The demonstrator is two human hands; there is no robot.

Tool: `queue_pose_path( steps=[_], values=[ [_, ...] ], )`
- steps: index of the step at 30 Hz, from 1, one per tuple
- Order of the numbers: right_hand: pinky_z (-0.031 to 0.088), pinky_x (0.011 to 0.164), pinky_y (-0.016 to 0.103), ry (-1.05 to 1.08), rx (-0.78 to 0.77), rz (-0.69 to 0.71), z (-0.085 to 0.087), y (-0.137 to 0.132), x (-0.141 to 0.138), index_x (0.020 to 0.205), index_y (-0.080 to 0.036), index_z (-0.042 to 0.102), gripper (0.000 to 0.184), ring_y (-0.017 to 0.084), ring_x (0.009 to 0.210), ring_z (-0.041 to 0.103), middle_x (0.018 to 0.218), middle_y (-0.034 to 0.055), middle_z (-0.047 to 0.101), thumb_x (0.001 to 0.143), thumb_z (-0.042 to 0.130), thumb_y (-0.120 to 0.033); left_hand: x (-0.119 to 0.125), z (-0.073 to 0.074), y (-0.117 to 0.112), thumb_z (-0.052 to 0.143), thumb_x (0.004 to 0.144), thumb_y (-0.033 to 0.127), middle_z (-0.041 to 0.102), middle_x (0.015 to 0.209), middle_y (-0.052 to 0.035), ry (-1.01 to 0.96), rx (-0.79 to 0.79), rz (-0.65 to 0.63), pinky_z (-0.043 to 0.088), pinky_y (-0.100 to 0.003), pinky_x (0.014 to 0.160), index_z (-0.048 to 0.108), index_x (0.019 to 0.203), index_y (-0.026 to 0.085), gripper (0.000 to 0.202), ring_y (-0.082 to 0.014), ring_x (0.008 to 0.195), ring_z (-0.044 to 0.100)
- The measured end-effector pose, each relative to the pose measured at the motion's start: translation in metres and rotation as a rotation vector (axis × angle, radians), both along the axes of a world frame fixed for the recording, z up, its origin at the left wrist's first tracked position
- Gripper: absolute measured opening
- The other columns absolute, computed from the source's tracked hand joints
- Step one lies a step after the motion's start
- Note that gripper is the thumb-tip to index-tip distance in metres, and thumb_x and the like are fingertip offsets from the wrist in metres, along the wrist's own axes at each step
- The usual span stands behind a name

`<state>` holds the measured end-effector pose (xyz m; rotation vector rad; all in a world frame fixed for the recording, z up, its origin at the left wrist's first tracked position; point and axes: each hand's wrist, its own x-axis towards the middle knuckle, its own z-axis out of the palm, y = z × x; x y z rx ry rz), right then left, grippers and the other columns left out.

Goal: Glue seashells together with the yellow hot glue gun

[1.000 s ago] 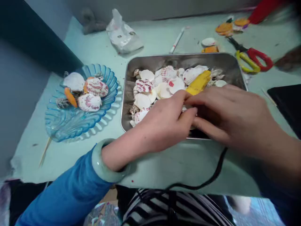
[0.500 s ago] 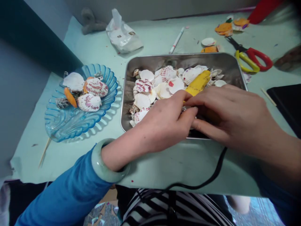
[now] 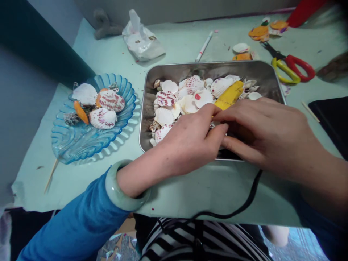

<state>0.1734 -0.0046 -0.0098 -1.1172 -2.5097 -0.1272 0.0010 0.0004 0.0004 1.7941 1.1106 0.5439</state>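
My left hand [image 3: 194,139], a pale green bangle [image 3: 114,181] on its wrist, is over the front of a metal tray [image 3: 154,69]. Its thumb and fingers are drawn together and meet those of my right hand [image 3: 274,134]. Both hands are closed in a pinch, and what lies between the fingertips is hidden. Under and behind them the tray holds many scallop shells [image 3: 190,86] and small spiral shells [image 3: 154,126]. A yellow tool with a narrow dark tip [image 3: 230,95] lies across the shells, its near end covered by my right hand.
Left stands a blue shell-shaped dish [image 3: 92,146] with shells on it. Behind the tray are a tissue pack [image 3: 143,43], a marker [image 3: 204,46], red-and-yellow scissors [image 3: 292,67] and decorated shells [image 3: 259,33]. A black cord [image 3: 250,199] crosses the table's front edge.
Almost nothing differs. Both hands stay pressed together over the tray, with only a very slight shift of the fingers.
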Motion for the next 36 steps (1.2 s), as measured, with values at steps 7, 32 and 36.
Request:
queue_pose_path(
  steps=[7,32,36],
  values=[
    [0.042,0.063,0.034,0.004,-0.005,-0.002,-0.0007,-0.0005,0.0001,0.092,-0.020,0.056,0.024,0.020,0.072,0.056,0.081,0.0040,0.061,0.086,0.043,-0.039,-0.0007,-0.0007,0.0009,0.046,0.085,0.026,0.063,0.084,-0.0037,-0.010,0.019,-0.013,0.049,-0.030,0.070,0.052,0.095,0.019,0.014,-0.0174,0.081,0.061],
    [0.041,0.064,0.033,-0.001,-0.006,-0.004,0.0004,-0.0006,0.0000,0.090,-0.019,0.057,0.021,0.020,0.073,0.056,0.079,0.0043,0.061,0.085,0.045,-0.036,-0.0014,-0.0012,0.0000,0.045,0.084,0.026,0.063,0.081,-0.0029,-0.043,0.004,-0.019,0.050,-0.030,0.070,0.052,0.095,0.020,0.014,-0.0178,0.081,0.061],
    [0.041,0.065,0.034,-0.006,-0.002,0.003,0.0004,-0.0009,0.0004,0.090,-0.019,0.056,0.022,0.020,0.072,0.056,0.078,0.0042,0.060,0.085,0.044,-0.037,-0.0014,-0.0007,0.0004,0.045,0.084,0.026,0.063,0.081,-0.0031,-0.031,0.001,-0.017,0.051,-0.030,0.069,0.052,0.095,0.020,0.014,-0.0179,0.081,0.061]
  ],
)
